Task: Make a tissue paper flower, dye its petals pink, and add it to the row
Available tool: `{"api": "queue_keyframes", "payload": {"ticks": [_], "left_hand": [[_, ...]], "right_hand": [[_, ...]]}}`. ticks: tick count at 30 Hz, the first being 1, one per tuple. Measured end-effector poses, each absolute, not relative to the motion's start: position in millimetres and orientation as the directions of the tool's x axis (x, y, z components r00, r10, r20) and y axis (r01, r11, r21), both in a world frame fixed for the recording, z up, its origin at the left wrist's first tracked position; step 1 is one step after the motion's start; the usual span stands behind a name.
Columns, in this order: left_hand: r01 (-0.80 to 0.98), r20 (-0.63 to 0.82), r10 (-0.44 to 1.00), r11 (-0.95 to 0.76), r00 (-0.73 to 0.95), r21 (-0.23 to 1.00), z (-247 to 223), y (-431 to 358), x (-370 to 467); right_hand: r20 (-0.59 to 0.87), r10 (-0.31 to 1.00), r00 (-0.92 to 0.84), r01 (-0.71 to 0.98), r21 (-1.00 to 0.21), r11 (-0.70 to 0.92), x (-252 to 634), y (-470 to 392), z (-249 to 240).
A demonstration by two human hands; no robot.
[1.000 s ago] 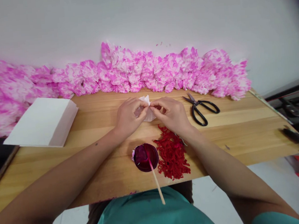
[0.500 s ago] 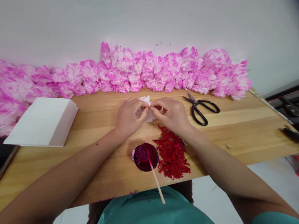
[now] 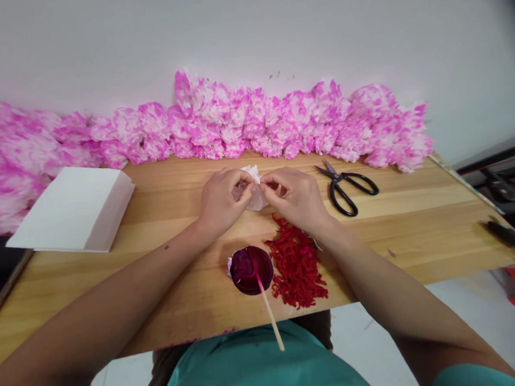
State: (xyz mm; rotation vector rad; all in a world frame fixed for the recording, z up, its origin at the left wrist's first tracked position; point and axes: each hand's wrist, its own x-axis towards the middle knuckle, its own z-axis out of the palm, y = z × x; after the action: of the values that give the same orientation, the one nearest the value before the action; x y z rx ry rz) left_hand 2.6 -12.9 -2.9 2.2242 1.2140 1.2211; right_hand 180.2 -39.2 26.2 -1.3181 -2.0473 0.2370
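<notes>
Between my two hands is a thin, gathered piece of white tissue paper (image 3: 256, 201), held just above the wooden table (image 3: 174, 204). My left hand (image 3: 226, 198) pinches it from the left with thumb and forefinger. On the other side my right hand (image 3: 297, 196) grips it with closed fingertips, close to the left ones. The fingers hide much of its middle. Below my hands lie a heap of red yarn strands (image 3: 298, 266) and a small dish of dark magenta dye (image 3: 244, 270), with a wooden stick (image 3: 271, 315) resting in it and jutting past the table edge.
Black-handled scissors (image 3: 345, 187) lie with parted blades right of my right hand. A stack of white paper (image 3: 73, 206) stands at the left. Pink and white paper flowers (image 3: 252, 120) line the wall. A dark tool (image 3: 502, 232) sits at the right edge.
My fingertips have shifted very slightly at the paper, with a little more of a gap between them. Everything else lies as before.
</notes>
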Motion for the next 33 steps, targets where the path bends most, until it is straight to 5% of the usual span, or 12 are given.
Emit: {"api": "queue_keyframes", "payload": {"ticks": [33], "left_hand": [[0.551,0.505,0.816,-0.568,0.28,0.612,0.7,-13.1,2.9]], "right_hand": [[0.408,0.883,-0.233,0.721,-0.537,0.439,181.6,-39.5,29.7]]}}
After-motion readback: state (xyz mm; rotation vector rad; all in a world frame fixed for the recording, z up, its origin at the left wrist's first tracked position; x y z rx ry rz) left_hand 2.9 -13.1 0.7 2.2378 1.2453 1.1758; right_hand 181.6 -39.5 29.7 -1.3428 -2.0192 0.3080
